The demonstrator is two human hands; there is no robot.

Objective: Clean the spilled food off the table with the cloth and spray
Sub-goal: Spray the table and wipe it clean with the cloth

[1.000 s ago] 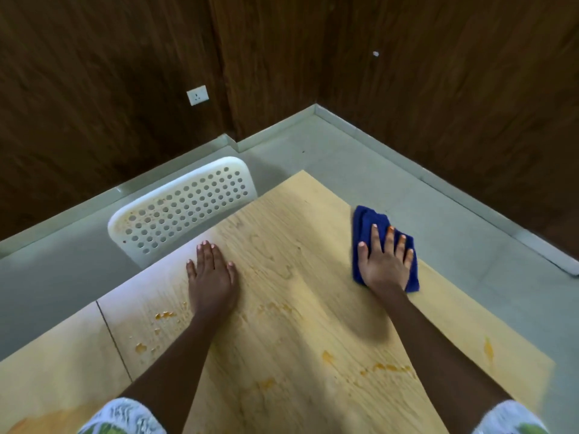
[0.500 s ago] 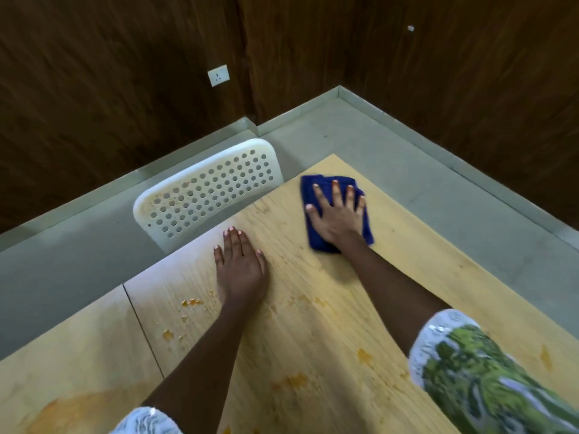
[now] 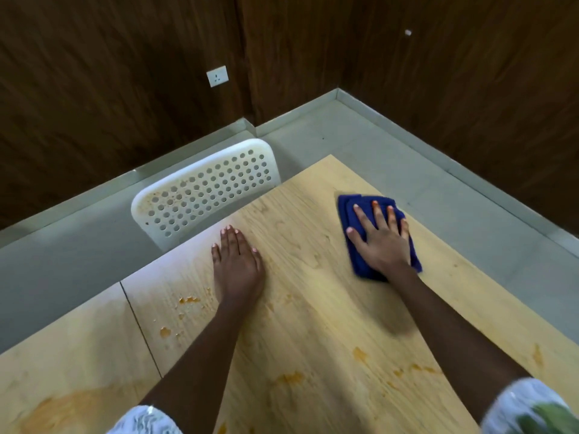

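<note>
The right hand lies on the cloth on the table, right of the left hand.

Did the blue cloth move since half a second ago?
Yes. The blue cloth under the right hand slid right along the table, away from the white chair and the left hand.

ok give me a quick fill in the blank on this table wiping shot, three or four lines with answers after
1. The right hand presses flat on a folded ____ cloth.
2. The left hand lies flat on the bare ____, holding nothing.
3. Orange food spots lie to the ____ of the left hand.
4. Past the table's far edge stands a white ____ with round holes in its back.

Missing words: blue; table; left; chair
</note>
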